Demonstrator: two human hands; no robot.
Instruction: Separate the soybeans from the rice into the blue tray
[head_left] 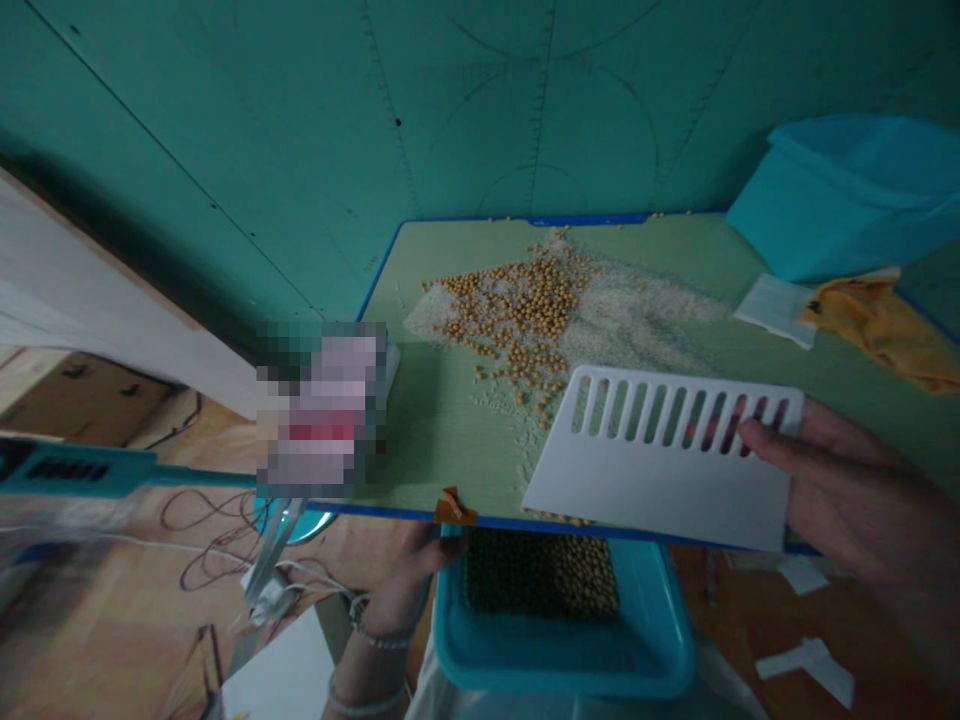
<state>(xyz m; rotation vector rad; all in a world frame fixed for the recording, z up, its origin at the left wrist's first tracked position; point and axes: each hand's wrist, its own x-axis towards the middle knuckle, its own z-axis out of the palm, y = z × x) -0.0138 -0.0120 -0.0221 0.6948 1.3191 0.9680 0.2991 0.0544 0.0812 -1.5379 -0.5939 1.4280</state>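
My right hand grips the scraper at its right end, fingers closed around the slotted top. The scraper's lower edge lies along the desk's near edge. My left hand clasps the left rim of the basin, held just below that edge and half full of beans. More beans, mixed with rice, sit mid-desk. I judge a fast or crooked sweep could send beans past the basin's sides, dragging rice along with them.

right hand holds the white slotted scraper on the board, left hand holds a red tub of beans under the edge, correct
The tub is teal, not red. The head view shows the left hand gripping its rim just below the board, beans inside, and the right hand holding the white slotted scraper on the board.
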